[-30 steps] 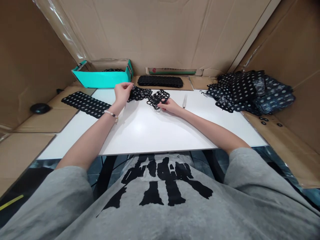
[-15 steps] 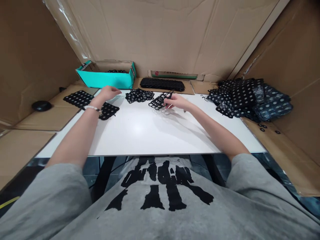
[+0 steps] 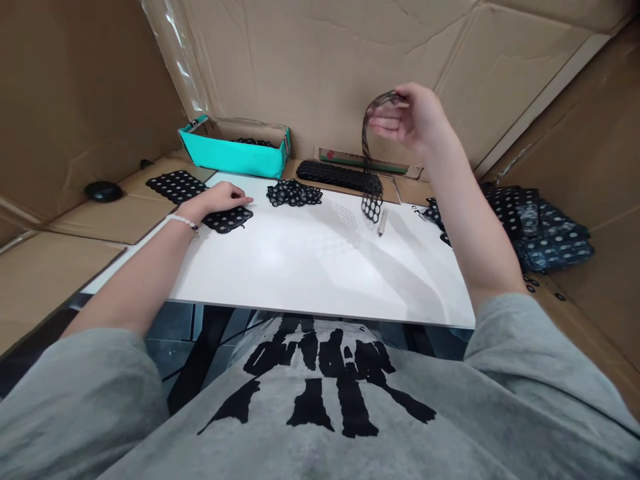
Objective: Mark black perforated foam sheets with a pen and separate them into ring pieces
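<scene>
Raised high at the right, my right hand (image 3: pixel 407 120) pinches the upper end of a black mesh strip (image 3: pixel 371 205) with round holes. The strip curves over and hangs down, its lower end just above the white tabletop or touching it; I cannot tell which. My left hand (image 3: pixel 227 198) is low by the table, loosely curled with the thumb apart and nothing visible in it. Partly behind that wrist lies a black sheet with holes (image 3: pixel 227 220). A small crumpled heap of black mesh (image 3: pixel 294 193) sits between the hands.
A turquoise box (image 3: pixel 235 157) with black pieces inside stands at the back left. Black mesh is stacked in a long pile (image 3: pixel 336 175) at the back. A slim, pale stick-like item (image 3: pixel 383 222) lies on the white table (image 3: pixel 280 273). Perforated black sheets (image 3: pixel 555 233) are heaped at the right.
My right hand has lifted the mesh strip off the table, up and to the right, uncovering the slim item. My left hand has come down lower, its fingers more curled. The view has shifted slightly.
</scene>
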Action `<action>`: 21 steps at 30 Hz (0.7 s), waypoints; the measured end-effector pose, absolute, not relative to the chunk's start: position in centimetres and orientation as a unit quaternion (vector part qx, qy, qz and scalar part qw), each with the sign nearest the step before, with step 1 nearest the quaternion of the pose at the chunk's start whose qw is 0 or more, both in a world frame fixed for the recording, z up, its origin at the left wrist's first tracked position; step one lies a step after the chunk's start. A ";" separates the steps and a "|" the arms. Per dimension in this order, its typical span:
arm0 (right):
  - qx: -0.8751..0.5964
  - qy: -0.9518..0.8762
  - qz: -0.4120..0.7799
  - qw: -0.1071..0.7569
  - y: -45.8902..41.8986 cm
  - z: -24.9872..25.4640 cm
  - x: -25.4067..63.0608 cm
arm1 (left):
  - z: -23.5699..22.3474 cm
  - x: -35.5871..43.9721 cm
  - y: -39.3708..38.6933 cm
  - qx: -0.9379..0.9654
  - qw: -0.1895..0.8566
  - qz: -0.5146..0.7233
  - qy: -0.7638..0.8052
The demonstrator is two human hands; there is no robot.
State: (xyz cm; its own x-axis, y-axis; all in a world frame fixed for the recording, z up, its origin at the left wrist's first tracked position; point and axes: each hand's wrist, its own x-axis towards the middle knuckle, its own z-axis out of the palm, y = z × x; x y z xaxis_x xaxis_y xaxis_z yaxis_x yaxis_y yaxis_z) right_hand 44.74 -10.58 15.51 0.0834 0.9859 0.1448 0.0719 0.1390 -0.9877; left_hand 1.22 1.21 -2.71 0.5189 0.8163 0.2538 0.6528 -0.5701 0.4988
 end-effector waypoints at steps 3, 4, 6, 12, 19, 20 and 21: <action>-0.488 -0.535 0.438 0.533 -5.8 16.5 42.5 | -3.0 1.0 1.5 0.873 0.141 0.193 0.426; -0.483 -0.538 0.441 0.532 -4.6 17.0 41.8 | -3.1 0.9 1.7 0.877 0.130 0.191 0.421; -0.482 -0.544 0.416 0.547 -2.7 18.0 40.9 | -3.4 0.6 1.9 0.884 0.114 0.192 0.410; -0.592 -0.535 0.294 0.527 0.1 15.6 42.8 | -3.8 0.2 2.2 0.885 0.117 0.208 0.400; -0.757 -0.475 0.195 0.404 1.2 2.9 48.0 | -3.9 0.4 2.1 0.874 0.152 0.215 0.409; -0.771 -0.474 0.174 0.388 1.3 1.6 48.6 | -3.9 0.3 2.1 0.872 0.157 0.216 0.411; -0.796 -0.480 0.131 0.345 1.4 0.6 49.2 | -3.8 0.3 2.1 0.870 0.162 0.216 0.412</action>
State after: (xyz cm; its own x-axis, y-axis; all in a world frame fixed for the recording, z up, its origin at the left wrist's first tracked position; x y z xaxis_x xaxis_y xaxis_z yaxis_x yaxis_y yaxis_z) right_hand 49.19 1.40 0.61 0.5052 0.8542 0.1232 0.6739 -0.3013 -0.6746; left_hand 0.31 2.06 -3.81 0.5674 0.7867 0.2433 0.6470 -0.6087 0.4592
